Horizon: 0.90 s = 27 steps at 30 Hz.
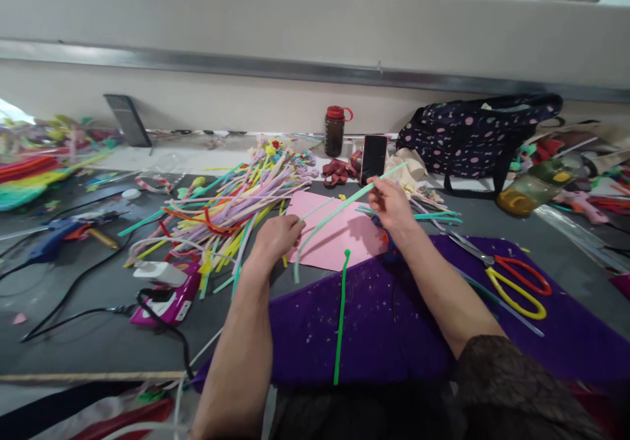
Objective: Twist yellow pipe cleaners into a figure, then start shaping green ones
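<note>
My right hand pinches a pale green pipe cleaner near its upper end; its length slants down leftward and bends at the lower end. My left hand is closed, fingertips together, with a thinner pale green stem running out of them; whether this is a separate piece I cannot tell. Both hands are over a pink sheet. In front, a bright green pipe cleaner with a curled tip lies on the purple cloth. A dark blue object is partly hidden beneath my right forearm.
A heap of coloured pipe cleaners covers the left middle. Further left are a blue glue gun and a magenta power strip with cables. Scissors lie right. Behind stand a phone, bottle and patterned bag.
</note>
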Each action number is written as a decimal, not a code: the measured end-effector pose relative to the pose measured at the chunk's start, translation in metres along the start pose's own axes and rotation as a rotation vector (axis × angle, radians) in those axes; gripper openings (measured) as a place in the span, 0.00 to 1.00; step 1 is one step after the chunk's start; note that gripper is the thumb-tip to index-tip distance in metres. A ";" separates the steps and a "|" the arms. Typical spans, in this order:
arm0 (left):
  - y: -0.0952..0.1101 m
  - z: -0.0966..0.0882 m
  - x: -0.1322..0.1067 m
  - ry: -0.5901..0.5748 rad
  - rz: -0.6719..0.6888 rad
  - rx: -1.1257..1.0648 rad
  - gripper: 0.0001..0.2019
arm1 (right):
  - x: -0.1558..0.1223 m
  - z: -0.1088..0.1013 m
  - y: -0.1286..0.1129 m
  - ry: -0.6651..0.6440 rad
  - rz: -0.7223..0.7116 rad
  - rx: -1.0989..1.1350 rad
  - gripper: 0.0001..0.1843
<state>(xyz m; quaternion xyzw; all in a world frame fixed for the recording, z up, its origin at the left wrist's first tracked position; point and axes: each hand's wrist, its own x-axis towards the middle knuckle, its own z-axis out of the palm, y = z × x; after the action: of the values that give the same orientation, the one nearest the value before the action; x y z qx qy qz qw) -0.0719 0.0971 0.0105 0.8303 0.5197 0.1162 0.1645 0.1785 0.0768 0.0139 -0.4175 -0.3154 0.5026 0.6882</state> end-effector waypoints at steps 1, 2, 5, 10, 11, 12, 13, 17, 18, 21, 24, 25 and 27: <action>-0.002 0.000 0.000 0.019 -0.025 0.016 0.16 | 0.001 -0.003 -0.006 -0.016 -0.011 0.012 0.08; -0.003 0.000 0.001 0.043 -0.051 0.037 0.15 | 0.001 -0.005 -0.011 -0.036 -0.009 0.024 0.08; -0.008 0.004 0.003 0.080 -0.132 0.064 0.15 | -0.001 -0.006 -0.021 -0.096 0.046 0.040 0.07; -0.015 0.022 0.011 0.173 -0.224 -0.039 0.16 | -0.011 0.004 -0.017 -0.176 0.150 0.041 0.07; -0.016 0.025 0.012 0.187 -0.228 -0.065 0.17 | -0.012 0.007 -0.015 -0.189 0.166 0.045 0.07; -0.016 0.028 0.012 0.191 -0.219 -0.087 0.19 | -0.014 0.009 -0.013 -0.200 0.181 0.049 0.07; -0.015 0.029 0.013 0.188 -0.204 -0.102 0.20 | -0.015 0.010 -0.011 -0.211 0.197 0.054 0.07; -0.015 0.029 0.013 0.167 -0.155 -0.059 0.18 | -0.016 0.014 -0.004 -0.244 0.257 0.072 0.08; -0.016 0.029 0.012 0.168 -0.162 -0.039 0.17 | -0.016 0.014 -0.003 -0.245 0.261 0.070 0.08; -0.021 0.026 0.012 0.199 -0.219 0.009 0.15 | -0.016 0.015 0.001 -0.237 0.256 0.056 0.08; -0.026 0.021 0.009 0.305 -0.253 0.044 0.15 | -0.017 0.016 -0.001 -0.207 0.244 0.062 0.08; -0.026 0.019 0.008 0.360 -0.250 0.038 0.16 | -0.018 0.016 -0.004 -0.196 0.238 0.069 0.08; -0.023 0.014 0.005 0.445 -0.226 -0.047 0.16 | -0.020 0.016 -0.013 -0.189 0.224 0.099 0.07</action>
<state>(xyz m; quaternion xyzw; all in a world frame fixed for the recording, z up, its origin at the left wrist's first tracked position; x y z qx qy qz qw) -0.0837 0.1092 -0.0110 0.7167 0.6298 0.2893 0.0772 0.1648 0.0599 0.0326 -0.3663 -0.3050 0.6282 0.6149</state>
